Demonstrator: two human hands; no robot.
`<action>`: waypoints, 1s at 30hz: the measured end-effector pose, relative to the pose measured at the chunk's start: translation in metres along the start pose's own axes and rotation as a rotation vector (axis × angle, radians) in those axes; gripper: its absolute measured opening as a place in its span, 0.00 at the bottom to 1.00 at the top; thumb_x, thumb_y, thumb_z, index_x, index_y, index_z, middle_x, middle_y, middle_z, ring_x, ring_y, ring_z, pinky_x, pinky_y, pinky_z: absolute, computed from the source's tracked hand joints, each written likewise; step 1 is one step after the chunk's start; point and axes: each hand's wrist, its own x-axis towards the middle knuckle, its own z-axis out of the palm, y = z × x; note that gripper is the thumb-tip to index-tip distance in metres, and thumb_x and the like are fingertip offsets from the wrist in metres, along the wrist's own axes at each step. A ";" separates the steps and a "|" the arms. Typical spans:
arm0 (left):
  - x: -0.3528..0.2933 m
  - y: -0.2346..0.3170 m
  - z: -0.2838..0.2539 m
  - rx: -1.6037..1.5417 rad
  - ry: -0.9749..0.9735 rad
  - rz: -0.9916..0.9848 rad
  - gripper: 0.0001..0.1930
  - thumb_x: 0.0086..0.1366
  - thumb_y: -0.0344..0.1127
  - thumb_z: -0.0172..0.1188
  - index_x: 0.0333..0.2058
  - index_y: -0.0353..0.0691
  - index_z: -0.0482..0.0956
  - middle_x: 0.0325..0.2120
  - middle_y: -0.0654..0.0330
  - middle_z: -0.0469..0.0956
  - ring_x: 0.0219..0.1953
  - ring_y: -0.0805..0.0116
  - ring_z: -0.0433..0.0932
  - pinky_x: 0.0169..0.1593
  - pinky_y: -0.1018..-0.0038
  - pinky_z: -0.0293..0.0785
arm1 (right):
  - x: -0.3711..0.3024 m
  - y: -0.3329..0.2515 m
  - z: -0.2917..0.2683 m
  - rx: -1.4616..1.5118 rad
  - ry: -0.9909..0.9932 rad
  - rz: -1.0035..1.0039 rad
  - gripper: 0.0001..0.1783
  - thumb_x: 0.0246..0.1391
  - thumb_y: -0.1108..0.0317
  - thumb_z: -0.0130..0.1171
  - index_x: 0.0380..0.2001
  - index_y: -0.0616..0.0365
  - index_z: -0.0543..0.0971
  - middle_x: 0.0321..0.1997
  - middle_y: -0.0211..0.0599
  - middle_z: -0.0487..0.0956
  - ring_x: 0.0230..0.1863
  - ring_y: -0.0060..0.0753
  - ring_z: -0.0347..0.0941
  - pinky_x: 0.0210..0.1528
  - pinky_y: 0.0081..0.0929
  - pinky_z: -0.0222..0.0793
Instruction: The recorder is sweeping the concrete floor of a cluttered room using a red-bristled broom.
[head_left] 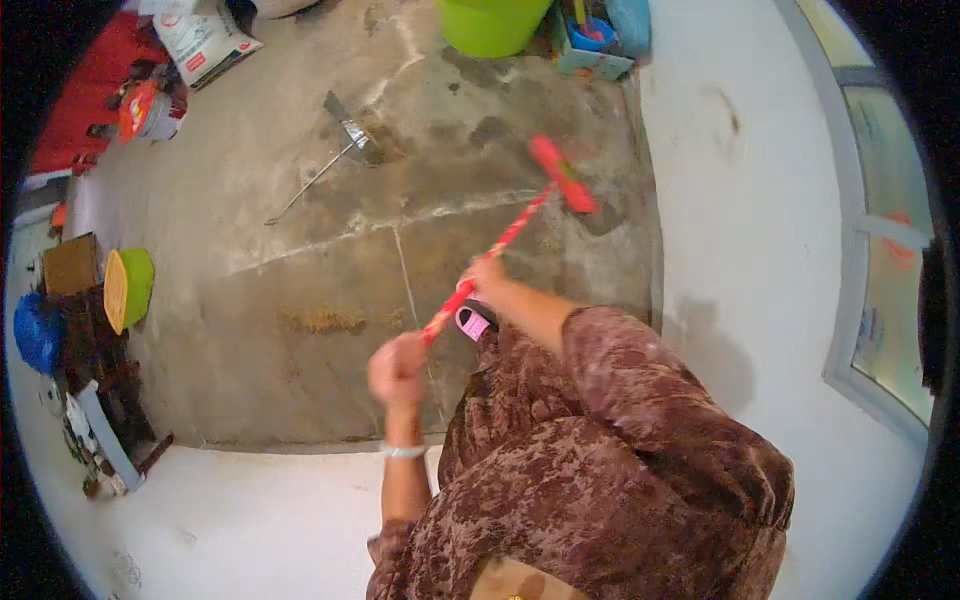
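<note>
Both my hands are closed around the red and pale striped handle of a broom (513,229). Its red head, blurred by motion, is at the far right over the concrete floor (250,330). My left hand (397,368) grips the handle's near end, with a white bracelet on that wrist. Farther up the handle, my right hand (484,276) is wrapped round it. A long-handled dustpan (357,136) lies on the floor, left of the broom head, apart from it.
A white wall (750,180) with a framed window runs along the right. At the back stand a green tub (492,22) and a box (592,58). A white sack (205,45) is at the far left. A green and orange container (130,290) stands at the left.
</note>
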 end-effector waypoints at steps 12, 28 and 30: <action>-0.118 0.211 -0.061 0.097 0.157 0.416 0.18 0.60 0.35 0.37 0.12 0.49 0.48 0.07 0.69 0.46 0.15 0.76 0.45 0.26 0.73 0.48 | -0.255 0.007 0.295 0.215 -0.163 0.577 0.08 0.52 0.68 0.50 0.31 0.55 0.62 0.20 0.33 0.69 0.18 0.31 0.71 0.20 0.31 0.74; -0.044 -0.067 0.070 0.584 -0.828 0.377 0.04 0.50 0.24 0.61 0.26 0.36 0.76 0.24 0.60 0.76 0.25 0.66 0.74 0.31 0.75 0.70 | -0.180 -0.031 -0.140 0.375 0.523 0.109 0.04 0.48 0.69 0.49 0.26 0.55 0.65 0.20 0.36 0.69 0.22 0.34 0.69 0.26 0.37 0.70; -0.053 -0.093 0.088 0.138 -0.834 -0.517 0.05 0.57 0.29 0.55 0.29 0.34 0.77 0.21 0.65 0.74 0.21 0.74 0.69 0.26 0.79 0.66 | -0.182 -0.017 -0.186 0.459 0.470 0.002 0.05 0.49 0.68 0.48 0.26 0.56 0.65 0.21 0.35 0.69 0.22 0.34 0.69 0.27 0.35 0.71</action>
